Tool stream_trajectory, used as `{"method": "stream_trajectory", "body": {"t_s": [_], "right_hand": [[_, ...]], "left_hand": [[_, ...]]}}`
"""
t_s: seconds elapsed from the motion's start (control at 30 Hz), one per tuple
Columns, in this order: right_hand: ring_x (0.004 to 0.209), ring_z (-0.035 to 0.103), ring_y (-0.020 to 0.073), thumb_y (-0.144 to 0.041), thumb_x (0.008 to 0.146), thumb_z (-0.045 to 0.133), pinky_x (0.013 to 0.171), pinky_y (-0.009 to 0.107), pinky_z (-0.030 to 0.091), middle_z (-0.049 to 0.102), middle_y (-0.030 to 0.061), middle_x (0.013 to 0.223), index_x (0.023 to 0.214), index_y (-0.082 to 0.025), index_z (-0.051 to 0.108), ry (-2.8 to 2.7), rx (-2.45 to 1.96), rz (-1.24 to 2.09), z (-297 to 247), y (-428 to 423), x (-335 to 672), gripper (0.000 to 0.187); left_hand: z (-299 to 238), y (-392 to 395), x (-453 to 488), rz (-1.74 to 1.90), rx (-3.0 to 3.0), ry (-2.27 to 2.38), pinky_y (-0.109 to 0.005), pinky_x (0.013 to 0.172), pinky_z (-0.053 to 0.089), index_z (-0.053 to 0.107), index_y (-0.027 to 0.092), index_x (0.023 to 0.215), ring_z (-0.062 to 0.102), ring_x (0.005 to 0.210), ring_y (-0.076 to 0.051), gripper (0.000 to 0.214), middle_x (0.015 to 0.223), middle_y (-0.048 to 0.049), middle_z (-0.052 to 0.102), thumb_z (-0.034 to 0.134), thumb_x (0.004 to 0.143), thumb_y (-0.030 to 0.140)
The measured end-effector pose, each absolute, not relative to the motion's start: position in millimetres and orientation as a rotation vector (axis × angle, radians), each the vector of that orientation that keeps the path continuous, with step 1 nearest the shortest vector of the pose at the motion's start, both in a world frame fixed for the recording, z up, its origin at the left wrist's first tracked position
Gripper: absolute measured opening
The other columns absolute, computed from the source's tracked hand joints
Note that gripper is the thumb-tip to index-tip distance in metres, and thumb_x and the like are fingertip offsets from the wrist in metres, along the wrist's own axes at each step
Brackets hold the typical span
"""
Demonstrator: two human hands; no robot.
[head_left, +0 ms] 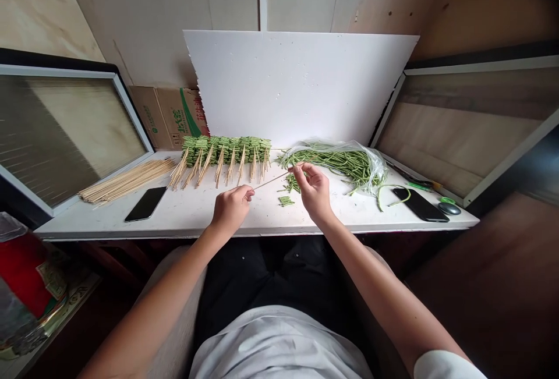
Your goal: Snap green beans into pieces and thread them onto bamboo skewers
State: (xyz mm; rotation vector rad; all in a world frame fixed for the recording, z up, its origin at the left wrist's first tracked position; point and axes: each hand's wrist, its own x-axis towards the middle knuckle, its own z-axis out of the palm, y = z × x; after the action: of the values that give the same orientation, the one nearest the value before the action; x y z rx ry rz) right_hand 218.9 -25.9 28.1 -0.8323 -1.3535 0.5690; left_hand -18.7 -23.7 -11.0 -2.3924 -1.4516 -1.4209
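Observation:
A thin bamboo skewer (271, 181) slants between my two hands above the white table. My left hand (231, 207) is closed on its lower left end. At its upper right end the fingertips of my right hand (312, 190) are pinched together; whether a bean piece is also between them I cannot make out. Short cut green bean pieces (286, 200) lie on the table beneath and left of my right hand. Behind my right hand, long green beans (349, 163) spill from a clear plastic bag (379, 163). Skewered bean pieces (227, 149) are stacked in rows at the back left, sticks pointing forward.
Loose bamboo skewers (126, 181) lie in a pile at the left, beside a phone (145, 204). Another phone (421, 204) and a dark round object (449, 208) sit at the right. A white board (301, 88) stands behind, with a cardboard box (163, 114) at its left.

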Motion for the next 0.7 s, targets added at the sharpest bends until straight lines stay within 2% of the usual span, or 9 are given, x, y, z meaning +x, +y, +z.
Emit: {"method": "stream_trajectory", "body": {"t_s": [0.07,0.17,0.37,0.43,0.53,0.63,0.7], "right_hand": [[0.110,0.070,0.0267,-0.062,0.096,0.067,0.080,0.034,0.055,0.074,0.0095,0.111,0.098,-0.025,0.070,-1.378,-0.803,0.579,25,-27,215,0.038],[0.116,0.070,0.0280,-0.060,0.096,0.068,0.080,0.034,0.056,0.073,0.0095,0.116,0.104,-0.026,0.069,-1.397,-0.767,0.582,21,-26,213,0.035],[0.104,0.070,0.0246,-0.056,0.097,0.070,0.080,0.034,0.055,0.073,0.0081,0.109,0.105,-0.025,0.071,-1.464,-0.733,0.636,22,-22,218,0.032],[0.101,0.069,0.0238,-0.057,0.096,0.070,0.080,0.034,0.055,0.073,0.0077,0.106,0.103,-0.025,0.070,-1.468,-0.747,0.644,22,-21,221,0.034],[0.095,0.067,0.0222,-0.061,0.094,0.070,0.076,0.032,0.055,0.072,0.0070,0.101,0.098,-0.023,0.069,-1.461,-0.796,0.631,21,-18,223,0.038],[0.093,0.067,0.0219,-0.066,0.092,0.070,0.071,0.030,0.054,0.072,0.0071,0.097,0.095,-0.022,0.070,-1.463,-0.851,0.629,18,-17,221,0.044],[0.096,0.068,0.0229,-0.067,0.091,0.071,0.074,0.031,0.055,0.074,0.0081,0.101,0.097,-0.022,0.073,-1.477,-0.864,0.630,14,-15,220,0.046]], "left_hand": [[-10,-22,-20,-1.487,-2.485,-1.486,-0.027,0.070,0.053,0.074,0.021,0.085,0.073,0.071,-0.019,0.031,0.073,-0.0010,0.076,0.050,0.082,0.001],[-6,-22,-17,-1.636,-2.719,-1.564,-0.026,0.061,0.052,0.070,0.019,0.079,0.065,0.056,-0.015,0.025,0.064,-0.0004,0.069,0.048,0.089,0.009],[-3,-31,-6,-1.627,-3.441,-1.691,-0.024,0.045,0.048,0.064,0.016,0.077,0.057,0.044,-0.012,0.034,0.057,-0.0020,0.063,0.052,0.102,0.035],[-3,-32,-4,-1.645,-3.466,-1.684,-0.023,0.046,0.048,0.065,0.016,0.079,0.058,0.043,-0.012,0.037,0.058,-0.0020,0.063,0.054,0.103,0.042],[-3,-30,-3,-1.718,-3.354,-1.652,-0.026,0.053,0.054,0.068,0.015,0.086,0.067,0.053,-0.015,0.038,0.067,-0.0051,0.070,0.058,0.103,0.047],[-3,-28,-2,-1.814,-3.179,-1.643,-0.030,0.063,0.059,0.070,0.014,0.098,0.073,0.063,-0.018,0.032,0.079,-0.0074,0.075,0.066,0.099,0.046],[-4,-26,-2,-1.881,-3.033,-1.661,-0.031,0.063,0.059,0.070,0.015,0.100,0.073,0.062,-0.018,0.030,0.077,-0.0063,0.074,0.068,0.098,0.044]]}}
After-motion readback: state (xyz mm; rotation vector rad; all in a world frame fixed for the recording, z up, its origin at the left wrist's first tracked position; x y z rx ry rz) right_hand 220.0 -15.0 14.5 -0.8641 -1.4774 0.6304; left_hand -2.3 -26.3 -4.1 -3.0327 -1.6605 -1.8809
